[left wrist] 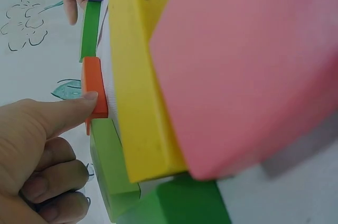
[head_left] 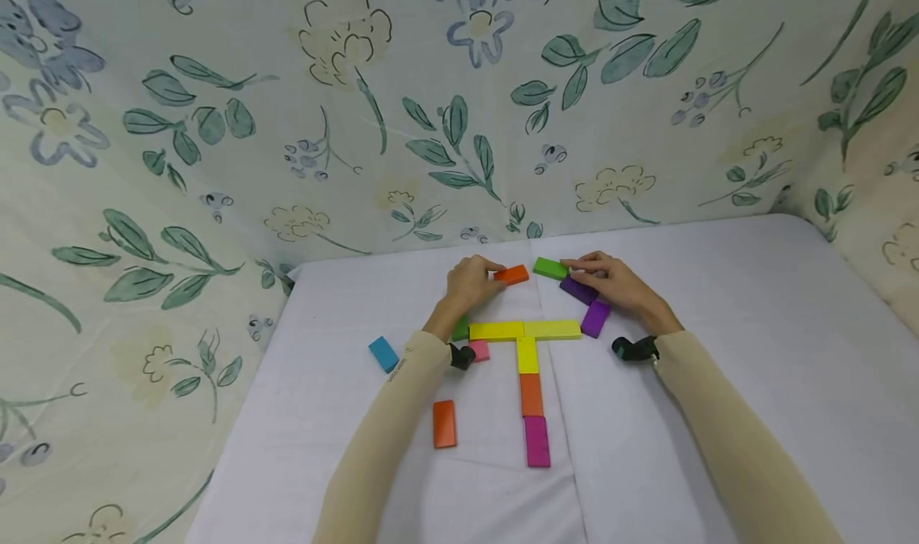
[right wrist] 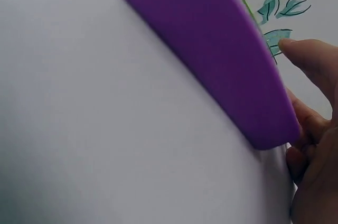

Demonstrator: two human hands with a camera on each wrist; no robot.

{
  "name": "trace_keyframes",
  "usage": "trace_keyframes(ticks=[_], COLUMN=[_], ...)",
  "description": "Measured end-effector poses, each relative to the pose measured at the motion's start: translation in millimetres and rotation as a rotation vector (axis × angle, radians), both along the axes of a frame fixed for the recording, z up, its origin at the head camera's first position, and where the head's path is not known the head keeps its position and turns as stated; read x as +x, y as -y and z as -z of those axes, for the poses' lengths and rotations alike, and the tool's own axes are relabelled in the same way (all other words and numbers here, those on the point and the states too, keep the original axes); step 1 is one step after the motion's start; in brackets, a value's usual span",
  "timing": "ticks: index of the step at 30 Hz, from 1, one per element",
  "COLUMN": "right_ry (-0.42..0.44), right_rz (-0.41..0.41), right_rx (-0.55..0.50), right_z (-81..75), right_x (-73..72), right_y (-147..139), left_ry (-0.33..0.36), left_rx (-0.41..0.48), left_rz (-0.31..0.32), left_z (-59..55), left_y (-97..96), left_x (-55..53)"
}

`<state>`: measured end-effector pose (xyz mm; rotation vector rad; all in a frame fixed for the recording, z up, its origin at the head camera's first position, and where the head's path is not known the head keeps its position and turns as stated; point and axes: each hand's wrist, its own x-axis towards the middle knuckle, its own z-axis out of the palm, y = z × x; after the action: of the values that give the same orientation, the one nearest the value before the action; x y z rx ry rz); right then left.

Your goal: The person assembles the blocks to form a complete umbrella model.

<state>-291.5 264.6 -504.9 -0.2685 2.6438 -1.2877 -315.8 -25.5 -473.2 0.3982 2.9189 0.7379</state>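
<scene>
At the back of the table, my left hand point(head_left: 471, 281) pinches the left end of an orange block point(head_left: 512, 275), its thumb on the block's near side. A bright green block point(head_left: 550, 269) lies just right of that one. My right hand point(head_left: 610, 279) has its fingertips at the green block's right end and over a dark purple block point(head_left: 578, 289). Closer to the right wrist lies a violet block point(head_left: 595, 319). In the left wrist view, a light green block point(left wrist: 112, 160) follows the orange one; my left hand hides it from the head view.
Inside the curve, two yellow blocks point(head_left: 497, 331) form a bar above a column of yellow, orange and magenta blocks point(head_left: 537, 441). A pink block point(head_left: 479, 350) and dark green block point(head_left: 459, 329) sit by my left wrist. Blue point(head_left: 384, 354) and orange-red point(head_left: 444, 424) blocks lie apart.
</scene>
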Motion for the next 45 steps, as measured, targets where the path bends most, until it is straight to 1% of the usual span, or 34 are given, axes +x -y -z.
trace_keyframes(ticks=[5,12,16,20,25,32,37,45], right_ry=[0.008,-0.007,-0.011,-0.011,0.000,-0.027,-0.008,-0.023], right_rz=[-0.007,-0.018,-0.036,-0.043,-0.017,0.025,0.060,0.041], right_rx=[0.013,0.017,0.018,0.020,0.050,0.124,0.148,0.168], right_z=[-2.3,-2.9,-3.0,-4.1,-4.4,-7.0,-8.5,-8.7], right_x=[-1.3,-1.7,-1.7,-1.3,-2.0,-5.0,-6.6,-8.4], right_y=[2.0,3.1,3.5,3.8,6.1,15.8,20.8,22.6], left_ry=[-0.017,-0.007,0.003,0.005,0.005,-0.021,-0.029,-0.026], left_rx=[0.002,0.025,0.021,0.014,-0.007,-0.009,-0.007,-0.007], left_rz=[-0.001,0.004,-0.004,0.001,0.006,-0.003,-0.002,-0.010], left_z=[1.5,1.5,1.6,0.5,0.2,1.7,2.6,3.2], left_y=[1.2,2.7,2.7,2.2,2.1,0.7,0.1,0.6], left_x=[-0.2,0.6,0.6,-0.7,-1.9,-2.5,-2.7,-3.3])
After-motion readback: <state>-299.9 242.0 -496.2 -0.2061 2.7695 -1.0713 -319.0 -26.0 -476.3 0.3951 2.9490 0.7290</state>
